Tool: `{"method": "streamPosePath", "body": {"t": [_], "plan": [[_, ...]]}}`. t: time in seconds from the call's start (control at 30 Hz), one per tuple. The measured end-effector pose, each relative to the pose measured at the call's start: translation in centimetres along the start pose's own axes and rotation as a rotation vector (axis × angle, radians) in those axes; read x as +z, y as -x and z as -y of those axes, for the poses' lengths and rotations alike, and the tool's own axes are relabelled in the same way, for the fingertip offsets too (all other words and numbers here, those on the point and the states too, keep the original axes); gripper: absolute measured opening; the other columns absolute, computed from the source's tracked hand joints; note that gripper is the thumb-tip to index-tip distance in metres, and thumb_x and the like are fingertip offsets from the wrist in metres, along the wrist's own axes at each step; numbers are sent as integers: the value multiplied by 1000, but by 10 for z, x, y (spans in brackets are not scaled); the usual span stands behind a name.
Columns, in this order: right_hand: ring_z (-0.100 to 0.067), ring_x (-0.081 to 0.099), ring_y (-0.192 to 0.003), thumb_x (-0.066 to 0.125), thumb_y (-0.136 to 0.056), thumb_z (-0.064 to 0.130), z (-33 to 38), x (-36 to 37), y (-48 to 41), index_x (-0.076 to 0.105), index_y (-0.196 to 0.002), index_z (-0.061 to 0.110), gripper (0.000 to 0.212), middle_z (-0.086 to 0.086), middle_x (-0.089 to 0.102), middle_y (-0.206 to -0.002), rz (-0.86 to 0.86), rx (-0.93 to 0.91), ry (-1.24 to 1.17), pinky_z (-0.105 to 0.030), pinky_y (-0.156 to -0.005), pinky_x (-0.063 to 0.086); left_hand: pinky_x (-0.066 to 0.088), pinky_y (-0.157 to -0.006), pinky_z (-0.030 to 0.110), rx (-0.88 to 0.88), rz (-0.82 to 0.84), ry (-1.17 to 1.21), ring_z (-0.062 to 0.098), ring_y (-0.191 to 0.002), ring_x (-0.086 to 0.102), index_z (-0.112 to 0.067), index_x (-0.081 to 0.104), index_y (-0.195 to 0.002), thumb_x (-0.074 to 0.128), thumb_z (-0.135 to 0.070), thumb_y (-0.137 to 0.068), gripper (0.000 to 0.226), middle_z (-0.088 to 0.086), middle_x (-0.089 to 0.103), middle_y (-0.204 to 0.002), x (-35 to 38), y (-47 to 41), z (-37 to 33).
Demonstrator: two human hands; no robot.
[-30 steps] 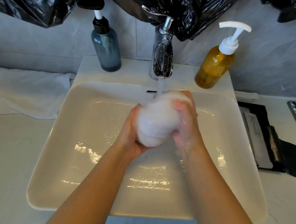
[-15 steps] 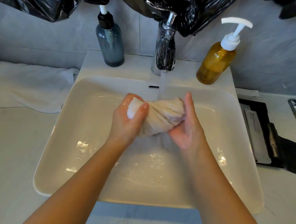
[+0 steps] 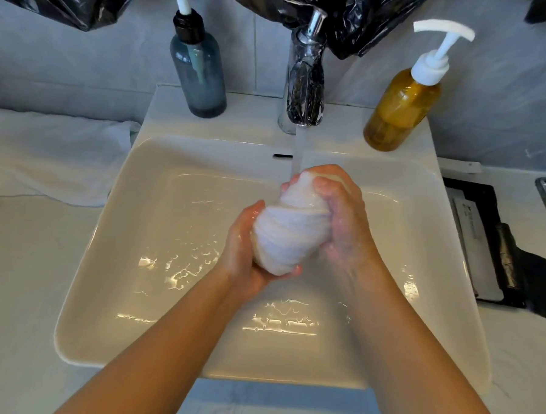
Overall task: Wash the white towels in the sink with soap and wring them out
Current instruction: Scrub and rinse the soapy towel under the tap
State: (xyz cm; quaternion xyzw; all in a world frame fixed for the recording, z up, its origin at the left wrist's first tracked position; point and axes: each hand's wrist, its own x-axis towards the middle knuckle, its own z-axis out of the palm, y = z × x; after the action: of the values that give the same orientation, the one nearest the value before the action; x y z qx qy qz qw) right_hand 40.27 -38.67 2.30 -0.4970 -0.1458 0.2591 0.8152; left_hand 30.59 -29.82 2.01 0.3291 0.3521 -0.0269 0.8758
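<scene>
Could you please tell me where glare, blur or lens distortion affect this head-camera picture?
In the head view, glare streaks lie on the wet sink; the white towel, gripped by the left hand and right hand, looks overexposed and soft; the sink's rim bows from wide-angle distortion; the faucet mirrors the black plastic above.

both hands, left hand (image 3: 244,256) and right hand (image 3: 344,217), grip a twisted white towel (image 3: 287,233) under the running tap (image 3: 305,82) above the sink (image 3: 169,233).
</scene>
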Motion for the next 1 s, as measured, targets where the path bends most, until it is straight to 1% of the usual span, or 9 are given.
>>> {"method": "streamPosePath", "body": {"t": [0.17, 0.27, 0.37, 0.47, 0.6, 0.7, 0.77, 0.87, 1.0], "plan": [[-23, 67, -69, 67, -61, 26, 0, -9, -1, 68, -65, 14, 12, -7, 66, -69, -43, 121, -148, -33, -73, 53, 43, -47, 25, 6, -48, -223, 25, -53, 58, -16, 62, -85, 39, -40, -93, 34, 5, 61, -60, 9, -4, -4], [-23, 71, -78, 73, -71, 22, 5, -6, -3, 67, -78, 12, 13, -7, 70, -79, -119, 191, -274, -36, -78, 56, 50, -49, 31, 140, -100, -290, 28, -72, 68, -16, 66, -102, 45, -49, -94, 40, 8, 74, -87, 10, -6, -15], [-24, 70, -95, 65, -84, 35, 11, -6, -2, 62, -99, 16, 25, -7, 73, -99, -158, 282, -322, -41, -85, 58, 58, -62, 45, 484, -125, -448, 30, -100, 68, -16, 66, -107, 58, -52, -78, 47, 7, 70, -105, 3, -11, -30], [-26, 67, -103, 60, -82, 48, 11, -9, 2, 60, -111, 18, 42, -10, 70, -106, -171, 370, -343, -45, -93, 54, 56, -76, 26, 630, -84, -692, 4, -94, 65, -29, 63, -108, 56, -53, -77, 40, -9, 67, -101, -1, -11, -40], [-28, 69, -107, 64, -86, 47, 3, -3, 4, 61, -123, 8, 53, -15, 69, -117, -293, 358, -379, -43, -86, 58, 48, -72, 9, 716, -252, -642, -13, -89, 60, -32, 60, -116, 58, -51, -77, 44, -16, 64, -105, 4, -15, -31], [-21, 68, -91, 68, -86, 36, 1, -4, 4, 65, -97, 17, 22, -5, 70, -92, -315, 228, -319, -41, -85, 56, 55, -89, 34, 534, -234, -395, 2, -103, 65, -32, 64, -115, 64, -62, -68, 56, -10, 69, -111, 9, -19, -23], [-21, 67, -90, 75, -73, 32, 4, -4, 2, 62, -97, 13, 33, -4, 69, -90, -281, 133, -227, -39, -85, 55, 55, -93, 51, 337, -141, -197, 21, -110, 67, -24, 62, -123, 63, -65, -72, 66, 2, 71, -117, 13, -20, -24], [-23, 69, -95, 70, -68, 33, 11, -3, -4, 60, -91, 11, 33, -5, 73, -90, -177, -2, -100, -36, -81, 56, 51, -92, 46, 192, -81, -24, 29, -100, 69, -15, 64, -114, 52, -55, -91, 48, 9, 73, -104, 21, -24, -29], [-19, 68, -73, 71, -57, 29, 17, 12, -11, 59, -77, 13, 28, -4, 72, -75, -95, -95, 87, -29, -67, 54, 44, -73, 34, 126, -34, 273, 28, -74, 62, -10, 70, -75, 47, -27, -83, 30, 10, 65, -77, 32, -33, -29]]}}
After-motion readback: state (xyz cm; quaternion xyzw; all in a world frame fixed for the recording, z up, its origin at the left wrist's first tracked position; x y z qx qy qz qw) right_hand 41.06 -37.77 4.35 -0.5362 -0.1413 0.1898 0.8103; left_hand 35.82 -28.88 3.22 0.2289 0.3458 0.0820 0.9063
